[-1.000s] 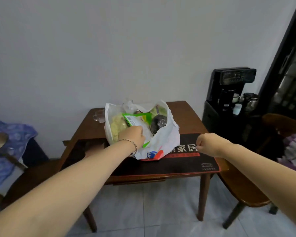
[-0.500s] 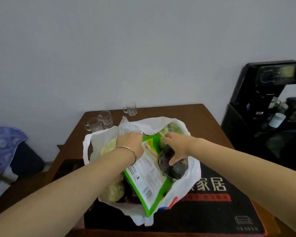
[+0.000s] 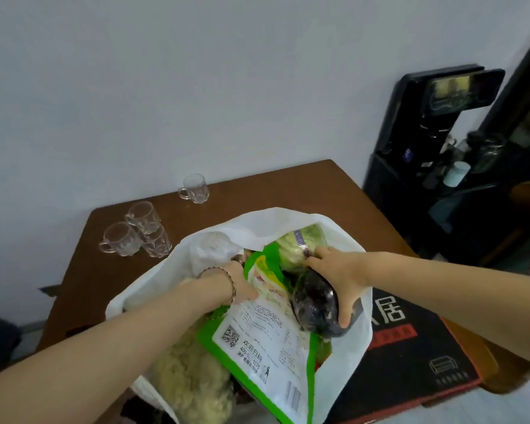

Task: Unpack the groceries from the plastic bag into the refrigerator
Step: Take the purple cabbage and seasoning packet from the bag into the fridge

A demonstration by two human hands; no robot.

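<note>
Head view: inside bag [image 3: 288, 214] rim, left hand [image 3: 237, 287] grips packet [image 3: 266, 328], right hand [image 3: 341, 275] eggplant [image 3: 314, 304].

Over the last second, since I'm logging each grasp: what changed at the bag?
The right hand moved from beside the bag into it and now grips the purple vegetable. The left hand kept to the green packet, now gripping its upper edge. The bag, table and glass cups stayed put.
</note>
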